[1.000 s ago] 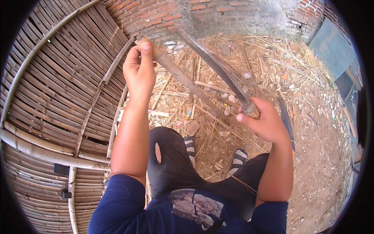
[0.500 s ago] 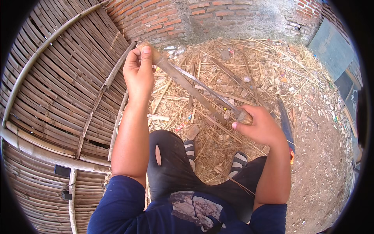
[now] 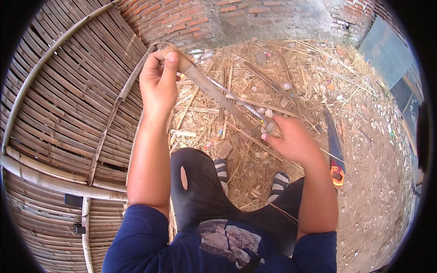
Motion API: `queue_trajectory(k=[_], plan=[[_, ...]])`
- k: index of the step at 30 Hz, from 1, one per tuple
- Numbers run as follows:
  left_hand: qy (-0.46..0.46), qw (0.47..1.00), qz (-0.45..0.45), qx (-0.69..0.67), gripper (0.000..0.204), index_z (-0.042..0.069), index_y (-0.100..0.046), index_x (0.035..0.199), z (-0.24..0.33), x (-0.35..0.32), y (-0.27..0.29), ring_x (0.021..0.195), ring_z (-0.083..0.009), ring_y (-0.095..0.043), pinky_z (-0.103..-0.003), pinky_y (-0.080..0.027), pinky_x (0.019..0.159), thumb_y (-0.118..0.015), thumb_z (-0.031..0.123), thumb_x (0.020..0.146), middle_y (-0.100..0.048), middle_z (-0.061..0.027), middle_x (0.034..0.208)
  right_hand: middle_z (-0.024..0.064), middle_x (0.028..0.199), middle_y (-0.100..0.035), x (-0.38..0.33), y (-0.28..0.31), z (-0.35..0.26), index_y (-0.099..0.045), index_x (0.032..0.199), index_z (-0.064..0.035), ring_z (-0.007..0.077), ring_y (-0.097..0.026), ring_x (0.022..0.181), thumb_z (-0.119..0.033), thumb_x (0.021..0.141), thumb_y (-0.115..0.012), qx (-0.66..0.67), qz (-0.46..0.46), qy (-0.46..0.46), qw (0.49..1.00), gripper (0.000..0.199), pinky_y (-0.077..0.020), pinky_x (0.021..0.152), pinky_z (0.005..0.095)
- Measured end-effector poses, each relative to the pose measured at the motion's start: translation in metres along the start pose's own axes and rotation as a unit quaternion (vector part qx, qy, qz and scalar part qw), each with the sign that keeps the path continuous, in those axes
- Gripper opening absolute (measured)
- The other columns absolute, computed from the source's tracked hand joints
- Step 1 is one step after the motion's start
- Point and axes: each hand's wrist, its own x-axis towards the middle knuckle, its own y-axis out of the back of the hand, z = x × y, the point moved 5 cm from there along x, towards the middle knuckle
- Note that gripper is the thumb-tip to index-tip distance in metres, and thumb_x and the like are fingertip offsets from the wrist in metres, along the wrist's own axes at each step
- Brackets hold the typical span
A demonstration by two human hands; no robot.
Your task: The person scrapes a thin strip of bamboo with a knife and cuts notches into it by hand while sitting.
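My left hand point(image 3: 159, 84) is raised at the upper left, thumb and fingers closed round the thick wooden end of a long, flat brown piece point(image 3: 218, 97). Whether this piece is a dull blade or a sheath, I cannot tell. It slants down toward my right hand point(image 3: 293, 139), which grips the wooden handle of a long knife point(image 3: 246, 105). The knife's narrow, shiny blade points up and left, close along the brown piece. Its tip end, toward my left hand, is hard to make out.
A handsaw point(image 3: 336, 152) with an orange handle lies on the ground at right. Straw, wood strips and rubble point(image 3: 268, 86) litter the ground around my sandalled feet. A bamboo slat wall point(image 3: 68, 100) stands close at left, a brick wall point(image 3: 255, 22) ahead, and grey boards point(image 3: 387, 50) lean at far right.
Both hands have shifted slightly left, the right one also a little upward, still holding the brown piece and the knife. The saw's orange handle now shows more fully beside my right arm.
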Motion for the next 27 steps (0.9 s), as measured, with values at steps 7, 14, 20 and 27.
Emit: queue_trajectory(k=[7,14,20,27], plan=[[-0.001,1.0,0.001,0.022,0.025,0.006,-0.061,0.099,-0.002,0.0,0.003,0.074,-0.0068,-0.058,-0.023,-0.049,0.065,-0.063,0.031,0.099,-0.065,-0.0008,0.084,0.0244,0.093,-0.068,0.005,-0.008,0.01,-0.063,0.113,0.0019,0.0412,-0.067,0.093,-0.03,0.084,-0.073,-0.024,-0.025,-0.023,0.999,0.045,-0.052,0.082,0.0488],[-0.005,1.0,0.012,-0.014,0.025,0.006,-0.058,0.102,-0.003,-0.005,0.005,0.071,-0.0066,-0.057,-0.022,-0.048,0.062,-0.066,0.03,0.097,-0.064,-0.0004,0.083,0.0248,0.086,-0.067,-0.011,0.012,-0.03,-0.064,0.111,0.0025,0.0408,-0.066,0.086,-0.031,0.083,-0.074,0.091,0.045,0.035,0.994,0.045,-0.0504,0.075,0.0455],[0.002,0.999,-0.027,-0.024,0.028,0.008,-0.059,0.104,0.008,-0.008,-0.004,0.077,-0.0055,-0.058,-0.022,-0.048,0.064,-0.07,0.032,0.095,-0.065,0.0012,0.089,0.0201,0.087,-0.068,-0.002,0.002,-0.026,-0.063,0.111,0.0011,0.0331,-0.068,0.083,-0.032,0.086,-0.073,0.195,0.105,0.049,0.974,0.043,-0.0503,0.074,0.0417],[-0.025,0.98,-0.164,-0.111,0.027,0.008,-0.059,0.103,0.037,-0.013,-0.053,0.079,-0.0049,-0.058,-0.022,-0.048,0.065,-0.071,0.031,0.094,-0.065,0.0019,0.09,0.0113,0.094,-0.071,0.029,0.003,-0.036,-0.059,0.116,0.0001,0.0193,-0.068,0.089,-0.02,0.085,-0.076,0.422,0.191,0.044,0.885,0.04,-0.0522,0.08,0.0355]])
